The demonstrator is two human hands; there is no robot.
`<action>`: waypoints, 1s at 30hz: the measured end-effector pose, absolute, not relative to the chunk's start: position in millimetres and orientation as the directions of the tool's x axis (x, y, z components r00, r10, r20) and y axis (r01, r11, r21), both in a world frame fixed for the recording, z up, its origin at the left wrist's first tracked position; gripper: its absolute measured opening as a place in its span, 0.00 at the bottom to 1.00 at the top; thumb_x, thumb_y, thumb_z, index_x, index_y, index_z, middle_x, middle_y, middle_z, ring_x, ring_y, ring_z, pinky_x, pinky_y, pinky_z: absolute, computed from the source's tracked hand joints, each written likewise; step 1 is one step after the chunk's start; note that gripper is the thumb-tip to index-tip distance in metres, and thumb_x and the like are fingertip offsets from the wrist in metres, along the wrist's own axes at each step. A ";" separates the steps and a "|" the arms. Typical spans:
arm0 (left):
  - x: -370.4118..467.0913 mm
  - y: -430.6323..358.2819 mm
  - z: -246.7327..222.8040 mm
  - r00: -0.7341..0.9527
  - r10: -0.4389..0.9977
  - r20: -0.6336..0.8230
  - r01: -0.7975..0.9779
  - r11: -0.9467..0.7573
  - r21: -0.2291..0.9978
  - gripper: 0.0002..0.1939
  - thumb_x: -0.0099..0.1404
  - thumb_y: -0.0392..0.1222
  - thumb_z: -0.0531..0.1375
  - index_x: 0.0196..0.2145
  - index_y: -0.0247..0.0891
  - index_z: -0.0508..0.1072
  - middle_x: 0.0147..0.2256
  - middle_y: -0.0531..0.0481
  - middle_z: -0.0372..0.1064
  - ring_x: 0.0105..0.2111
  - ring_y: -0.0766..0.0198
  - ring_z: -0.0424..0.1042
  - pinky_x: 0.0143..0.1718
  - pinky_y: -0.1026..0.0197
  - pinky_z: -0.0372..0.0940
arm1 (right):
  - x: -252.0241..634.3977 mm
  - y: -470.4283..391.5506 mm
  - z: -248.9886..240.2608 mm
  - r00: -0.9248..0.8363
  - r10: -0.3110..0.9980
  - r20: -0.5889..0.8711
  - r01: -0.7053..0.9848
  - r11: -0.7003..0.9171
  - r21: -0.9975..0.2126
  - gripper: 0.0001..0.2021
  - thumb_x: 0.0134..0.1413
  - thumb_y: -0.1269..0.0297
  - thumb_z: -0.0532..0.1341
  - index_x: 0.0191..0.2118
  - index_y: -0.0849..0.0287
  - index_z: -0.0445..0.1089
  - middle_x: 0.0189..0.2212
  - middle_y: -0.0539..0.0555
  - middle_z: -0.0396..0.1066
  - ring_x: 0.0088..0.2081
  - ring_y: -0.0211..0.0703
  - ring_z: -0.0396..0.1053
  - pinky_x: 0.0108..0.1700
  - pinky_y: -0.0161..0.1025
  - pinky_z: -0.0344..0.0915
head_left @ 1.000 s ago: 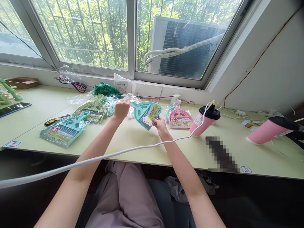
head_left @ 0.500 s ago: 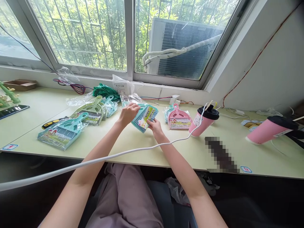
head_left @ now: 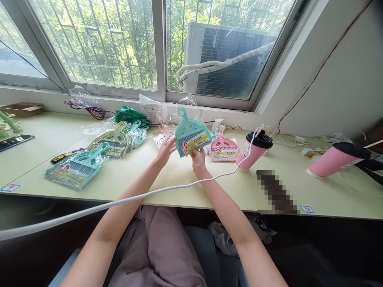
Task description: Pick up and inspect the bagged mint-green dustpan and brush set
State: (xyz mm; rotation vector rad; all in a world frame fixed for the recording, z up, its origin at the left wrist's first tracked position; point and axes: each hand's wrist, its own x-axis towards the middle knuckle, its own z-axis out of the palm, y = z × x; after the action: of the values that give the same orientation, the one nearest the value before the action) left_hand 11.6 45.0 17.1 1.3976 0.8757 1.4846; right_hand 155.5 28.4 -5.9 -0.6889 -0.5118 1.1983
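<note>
A wide window [head_left: 98,44] with metal bars runs along the far wall, green leaves behind it, and an air-conditioner unit [head_left: 230,59] sits outside the right pane. To the right rises a plain white wall [head_left: 338,79] with a thin red wire running up it. Below the sill a long pale green table [head_left: 179,183] spans the scene from left to right. A white cable [head_left: 119,201] crosses it from the near left up to a pink cup [head_left: 254,151] with a black lid, right of centre; a second pink cup [head_left: 338,159] lies tilted at the far right. On the left lie bagged dustpan sets [head_left: 80,165], teal and green, with crumpled clear bags and a green bundle [head_left: 131,113] behind them. A pink dustpan set [head_left: 224,149] lies just right of centre. Above the middle of the table, the teal dustpan set [head_left: 190,133] is held upright, handle up. The right hand [head_left: 199,159] pinches its lower edge between thumb and fingers. The left hand [head_left: 166,149] has its fingers spread, touching the set's left edge.
</note>
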 end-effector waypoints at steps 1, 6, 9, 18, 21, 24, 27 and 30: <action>11.6 44.7 17.1 0.109 0.943 0.313 -0.198 -0.288 0.937 0.39 0.55 0.69 0.66 0.55 0.40 0.72 0.52 0.38 0.74 0.55 0.45 0.73 0.57 0.42 0.67 | 155.7 28.4 -5.8 0.297 0.955 0.003 -0.663 0.209 -0.718 0.19 0.47 0.71 0.68 0.48 0.56 0.71 0.50 0.56 0.77 0.50 0.44 0.76 0.54 0.46 0.75; 10.8 41.3 17.2 0.117 0.933 0.341 -0.201 -0.314 0.928 0.36 0.53 0.68 0.68 0.48 0.36 0.76 0.41 0.44 0.79 0.43 0.50 0.79 0.51 0.46 0.73 | 156.4 29.9 -6.8 0.319 0.947 -0.034 -0.678 0.203 -0.707 0.20 0.49 0.72 0.67 0.49 0.56 0.70 0.49 0.56 0.78 0.50 0.43 0.77 0.53 0.43 0.75; 12.2 41.5 9.2 0.090 0.934 0.346 -0.158 -0.329 0.931 0.40 0.52 0.70 0.67 0.50 0.35 0.75 0.37 0.44 0.79 0.39 0.51 0.80 0.48 0.46 0.74 | 157.2 31.6 -8.2 0.330 0.943 -0.036 -0.688 0.214 -0.693 0.20 0.49 0.72 0.66 0.50 0.55 0.70 0.48 0.55 0.78 0.49 0.42 0.77 0.52 0.42 0.76; 15.8 26.3 -5.9 0.123 0.887 0.445 0.233 -0.461 0.856 0.27 0.63 0.55 0.63 0.55 0.36 0.72 0.34 0.45 0.80 0.32 0.53 0.80 0.45 0.47 0.74 | 160.4 35.4 -10.4 0.369 0.930 -0.013 -0.691 0.265 -0.673 0.21 0.50 0.70 0.66 0.52 0.54 0.69 0.50 0.54 0.77 0.49 0.40 0.77 0.50 0.39 0.76; 9.6 19.7 -3.7 0.147 0.887 0.438 0.306 -0.462 0.832 0.30 0.63 0.52 0.62 0.60 0.38 0.68 0.36 0.45 0.80 0.33 0.53 0.80 0.46 0.48 0.73 | 162.0 36.5 -9.9 0.351 0.936 0.019 -0.680 0.269 -0.682 0.20 0.49 0.69 0.67 0.50 0.54 0.70 0.50 0.54 0.77 0.50 0.41 0.76 0.51 0.40 0.75; -7.3 23.5 -2.1 0.292 0.886 0.360 0.217 -0.428 0.877 0.39 0.57 0.51 0.68 0.64 0.44 0.64 0.46 0.43 0.78 0.44 0.52 0.79 0.50 0.48 0.71 | 163.9 36.9 -8.2 0.300 0.952 0.057 -0.692 0.259 -0.674 0.18 0.49 0.68 0.68 0.48 0.53 0.71 0.48 0.53 0.78 0.51 0.41 0.76 0.52 0.40 0.75; -28.8 41.9 1.7 0.517 0.835 0.188 0.064 -0.257 0.964 0.39 0.52 0.45 0.72 0.61 0.47 0.67 0.54 0.42 0.74 0.56 0.49 0.72 0.54 0.49 0.69 | 164.8 35.1 -4.4 0.220 0.969 0.110 -0.716 0.237 -0.657 0.15 0.49 0.68 0.68 0.45 0.53 0.71 0.46 0.52 0.79 0.50 0.41 0.76 0.51 0.39 0.76; -37.3 70.2 13.1 0.424 0.888 0.180 -0.142 -0.131 0.981 0.30 0.52 0.43 0.71 0.53 0.42 0.74 0.47 0.43 0.77 0.50 0.49 0.75 0.51 0.48 0.70 | 163.1 31.2 0.2 0.106 0.983 0.149 -0.733 0.178 -0.657 0.15 0.46 0.69 0.70 0.42 0.55 0.72 0.41 0.52 0.80 0.44 0.41 0.78 0.47 0.38 0.77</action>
State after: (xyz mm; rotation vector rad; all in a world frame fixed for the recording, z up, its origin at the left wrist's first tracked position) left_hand -37.3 70.2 13.1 1.4216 0.7139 1.0295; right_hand 163.1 31.2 0.2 -0.4809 -0.6409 1.3377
